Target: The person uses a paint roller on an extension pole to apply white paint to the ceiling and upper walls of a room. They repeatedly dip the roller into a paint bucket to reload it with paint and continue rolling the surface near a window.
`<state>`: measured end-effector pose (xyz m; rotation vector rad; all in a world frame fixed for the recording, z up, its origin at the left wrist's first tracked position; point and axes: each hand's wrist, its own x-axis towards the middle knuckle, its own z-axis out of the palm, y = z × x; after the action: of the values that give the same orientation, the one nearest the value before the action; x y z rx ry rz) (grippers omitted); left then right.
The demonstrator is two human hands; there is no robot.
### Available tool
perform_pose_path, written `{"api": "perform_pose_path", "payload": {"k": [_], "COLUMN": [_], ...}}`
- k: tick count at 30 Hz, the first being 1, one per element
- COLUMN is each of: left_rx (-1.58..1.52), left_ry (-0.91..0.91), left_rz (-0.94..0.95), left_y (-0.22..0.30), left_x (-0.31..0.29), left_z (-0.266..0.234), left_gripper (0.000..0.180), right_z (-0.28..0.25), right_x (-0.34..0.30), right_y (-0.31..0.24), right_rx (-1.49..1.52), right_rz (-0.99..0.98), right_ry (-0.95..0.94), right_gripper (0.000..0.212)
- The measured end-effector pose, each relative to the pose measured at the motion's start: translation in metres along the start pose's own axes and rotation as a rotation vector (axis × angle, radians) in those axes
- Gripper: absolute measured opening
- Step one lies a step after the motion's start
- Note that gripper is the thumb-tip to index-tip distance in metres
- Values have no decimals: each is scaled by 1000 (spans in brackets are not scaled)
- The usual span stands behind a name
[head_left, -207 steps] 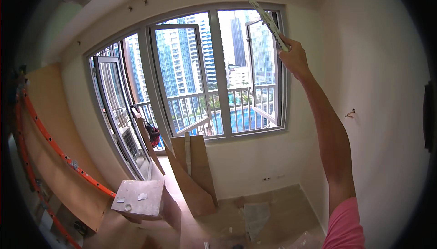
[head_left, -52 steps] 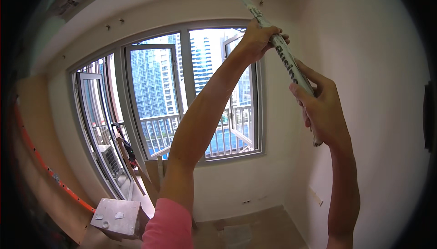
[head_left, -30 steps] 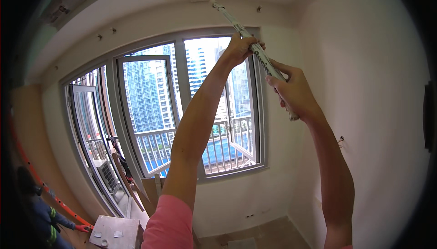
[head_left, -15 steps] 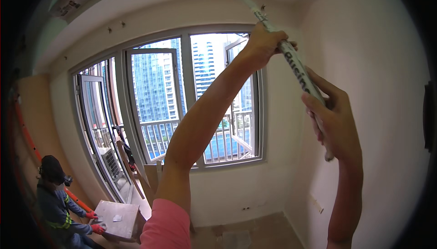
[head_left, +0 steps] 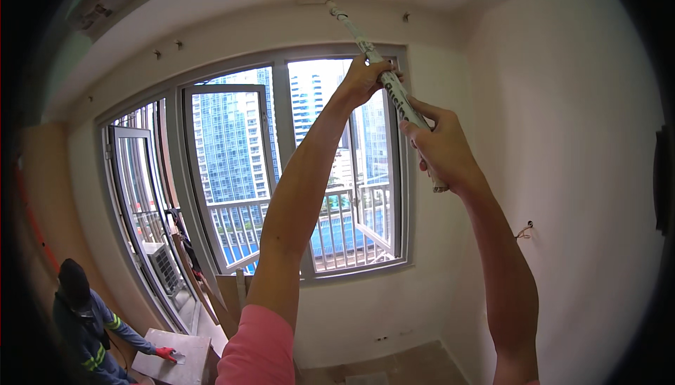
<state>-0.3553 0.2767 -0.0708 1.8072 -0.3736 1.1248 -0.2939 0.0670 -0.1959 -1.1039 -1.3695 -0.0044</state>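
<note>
Both my hands grip a paint roller's long, pale extension pole (head_left: 399, 100), which has dark print along it. It slants up and away to the left, and the thin roller head (head_left: 313, 1) is up where the ceiling meets the wall over the window; whether it touches is hard to tell. My left hand (head_left: 365, 79), higher on the pole, closes round its middle. Lower down, my right hand (head_left: 441, 144) wraps the pole near its butt end, which pokes out below the fingers.
A wide grey-framed window (head_left: 283, 146) with open sashes fills the wall ahead. At lower left a co-worker (head_left: 81, 336) in red gloves leans over a pale box (head_left: 195, 357). Wires (head_left: 524, 230) stick out of the right wall. Wooden boards (head_left: 228, 297) lean below the window.
Both hands and the pole have moved down and left, the roller head now lower in view. My right arm reaches farther forward. The co-worker has one glove on the box instead of two.
</note>
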Motion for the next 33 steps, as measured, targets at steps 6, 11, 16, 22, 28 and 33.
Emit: {"api": "perform_pose_path", "payload": {"k": [6, 11, 16, 22, 28, 33], "left_rx": [-58, -36, -20, -11, 56, 67], "left_ry": [37, 90, 94, 31, 50, -42], "left_rz": [-3, -45, -39, -57, -34, 7], "left_y": [-30, -50, -38, -1, 22, 60], "left_x": [-9, -48, -44, -13, -20, -50], "left_z": [-8, 3, 3, -7, 19, 78], "left_gripper": [48, 48, 45, 40, 31, 32], "right_z": [13, 21, 19, 21, -1, -39], "right_x": [-5, -32, -33, -3, -22, -86], "right_y": [23, 48, 39, 4, -12, -60], "right_rx": [-74, -169, -117, -28, -14, -76], "right_rz": [38, 2, -45, -19, -49, 12], "right_ry": [11, 32, 38, 67, 40, 55], "right_gripper": [54, 53, 52, 52, 53, 51]}}
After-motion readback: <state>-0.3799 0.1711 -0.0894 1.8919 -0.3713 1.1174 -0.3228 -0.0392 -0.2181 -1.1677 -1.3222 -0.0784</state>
